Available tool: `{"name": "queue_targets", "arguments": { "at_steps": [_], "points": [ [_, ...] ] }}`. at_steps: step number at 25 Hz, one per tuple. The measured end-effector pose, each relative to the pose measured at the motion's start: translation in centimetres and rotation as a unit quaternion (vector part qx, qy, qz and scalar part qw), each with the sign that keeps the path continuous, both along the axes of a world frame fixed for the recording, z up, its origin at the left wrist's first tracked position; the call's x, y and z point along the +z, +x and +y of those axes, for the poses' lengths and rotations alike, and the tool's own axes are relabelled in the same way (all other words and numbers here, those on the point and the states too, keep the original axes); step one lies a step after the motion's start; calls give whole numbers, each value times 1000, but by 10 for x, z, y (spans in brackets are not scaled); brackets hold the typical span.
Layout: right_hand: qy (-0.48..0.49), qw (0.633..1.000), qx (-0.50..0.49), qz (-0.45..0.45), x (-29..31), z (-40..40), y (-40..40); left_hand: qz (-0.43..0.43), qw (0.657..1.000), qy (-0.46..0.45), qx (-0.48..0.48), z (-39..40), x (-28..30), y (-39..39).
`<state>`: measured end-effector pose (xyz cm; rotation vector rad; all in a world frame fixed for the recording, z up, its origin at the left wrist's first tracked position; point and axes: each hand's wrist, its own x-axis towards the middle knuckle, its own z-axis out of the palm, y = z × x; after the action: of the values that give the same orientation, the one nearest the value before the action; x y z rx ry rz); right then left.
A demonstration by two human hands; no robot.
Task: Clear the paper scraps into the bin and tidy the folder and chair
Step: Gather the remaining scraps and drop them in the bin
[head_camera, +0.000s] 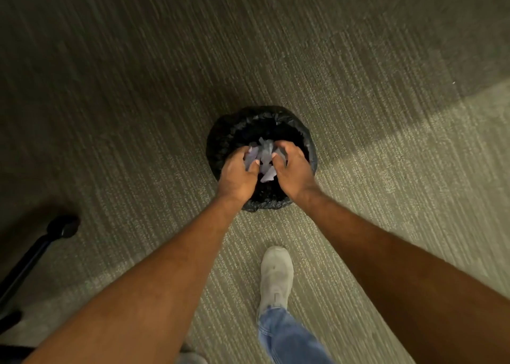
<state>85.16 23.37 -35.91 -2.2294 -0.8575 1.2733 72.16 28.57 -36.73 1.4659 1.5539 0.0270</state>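
Observation:
A round bin [309,145] lined with a black bag stands on the carpet in the middle of the view. Directly over its opening, my left hand [238,174] and my right hand [292,169] are cupped together around a bunch of white paper scraps [263,158]. The scraps sit between my fingers and thumbs, some sticking out toward the bin's inside. The folder is out of view. Of the chair, only a black leg of its base with a caster [63,225] shows at the lower left.
Striped grey-green carpet [358,60] covers the floor, with a brighter lit band at the right. My right foot in a pale shoe [276,275] and a blue jeans leg stand just behind the bin.

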Motion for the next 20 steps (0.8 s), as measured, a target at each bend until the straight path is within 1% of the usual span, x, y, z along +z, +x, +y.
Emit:
{"name": "queue_targets", "arguments": {
  "at_steps": [4,11,16,20],
  "points": [
    [16,999,19,-20,28,-8,-10,24,997,26,-71,-5,28,-16],
    [32,998,26,-44,94,-7,-38,35,991,48,-119,-7,103,-59],
    [76,993,49,-78,154,-10,-85,39,988,62,-133,-19,169,-112],
    [104,985,87,-103,205,-9,-143,57,987,107,-108,-31,223,-178]
  ]
}}
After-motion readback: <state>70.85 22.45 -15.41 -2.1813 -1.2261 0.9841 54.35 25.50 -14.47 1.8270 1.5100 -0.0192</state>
